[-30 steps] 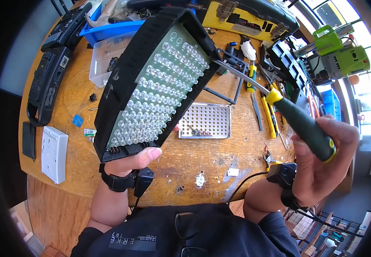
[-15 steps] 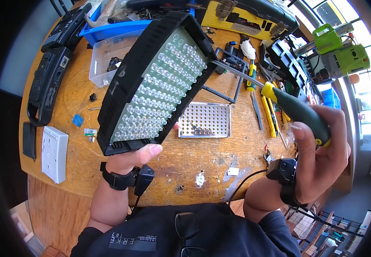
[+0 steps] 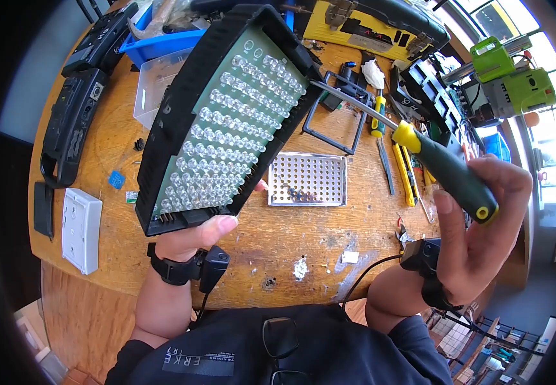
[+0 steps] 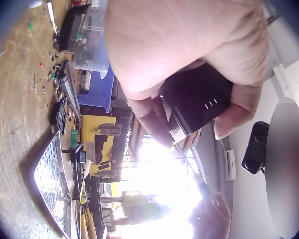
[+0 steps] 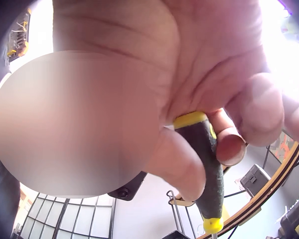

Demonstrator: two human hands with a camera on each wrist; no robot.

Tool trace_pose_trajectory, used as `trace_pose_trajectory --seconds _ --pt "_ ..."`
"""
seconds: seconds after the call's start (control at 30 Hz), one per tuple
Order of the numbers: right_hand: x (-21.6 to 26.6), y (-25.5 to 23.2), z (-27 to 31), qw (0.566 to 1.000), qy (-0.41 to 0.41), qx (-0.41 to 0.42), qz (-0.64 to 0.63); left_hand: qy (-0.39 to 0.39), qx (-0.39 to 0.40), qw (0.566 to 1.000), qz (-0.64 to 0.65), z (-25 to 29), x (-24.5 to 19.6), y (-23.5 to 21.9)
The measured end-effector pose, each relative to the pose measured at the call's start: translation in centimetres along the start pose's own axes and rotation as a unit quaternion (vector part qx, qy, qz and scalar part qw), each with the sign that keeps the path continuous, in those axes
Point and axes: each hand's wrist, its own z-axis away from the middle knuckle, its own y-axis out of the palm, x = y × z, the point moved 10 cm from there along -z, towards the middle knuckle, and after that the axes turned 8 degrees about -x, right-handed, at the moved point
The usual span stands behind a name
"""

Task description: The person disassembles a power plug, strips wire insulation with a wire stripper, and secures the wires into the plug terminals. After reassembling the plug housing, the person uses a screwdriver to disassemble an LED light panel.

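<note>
A black housing (image 3: 162, 135) with a green board (image 3: 226, 122) and rows of clear LEDs is held up and tilted in my left hand (image 3: 194, 240), thumb at its lower end. My right hand (image 3: 486, 224) grips a screwdriver (image 3: 451, 168) with a dark green and yellow handle; its shaft reaches the housing's upper right edge, where the tip's exact seat cannot be told. In the left wrist view, my fingers (image 4: 236, 117) wrap around the black housing (image 4: 197, 99). The right wrist view has the screwdriver handle (image 5: 204, 164) between thumb and fingers.
On the wooden table (image 3: 278, 256) lie a perforated metal tray (image 3: 307, 180), a black frame (image 3: 329, 141), a white plastic case (image 3: 81, 231), pliers (image 3: 403, 236) and yellow-handled tools (image 3: 406, 176). Behind are a blue bin (image 3: 162, 46) and a yellow toolbox (image 3: 355, 35). A green machine (image 3: 518, 90) stands right.
The housing has shifted slightly left, its top tilting back as it was a second ago. The screwdriver still reaches its edge, with the handle a little changed in angle.
</note>
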Motion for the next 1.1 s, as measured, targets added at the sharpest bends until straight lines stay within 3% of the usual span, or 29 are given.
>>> trace_pose_trajectory --seconds 0.07,0.5,0.7,1.0,1.1 --pt "0.5 0.4 -0.4 0.995 -0.083 0.048 0.022 0.005 0.012 1.000 0.004 0.1 0.1 0.1" --pt "-0.3 1.3 -1.4 0.994 -0.045 0.059 0.084 0.015 0.046 0.997 0.059 -0.2 0.1 0.5" --pt "-0.9 2.0 -1.6 0.992 -0.057 0.075 0.087 0.024 0.024 0.997 0.063 -0.1 -0.3 0.0" --pt "-0.6 1.7 -1.4 0.988 -0.071 0.096 0.100 0.034 0.053 0.997 0.047 -0.1 -0.4 0.5" --pt "-1.5 2.2 -1.2 0.991 -0.028 0.114 0.060 0.032 0.037 0.996 0.072 -0.1 -0.4 0.3"
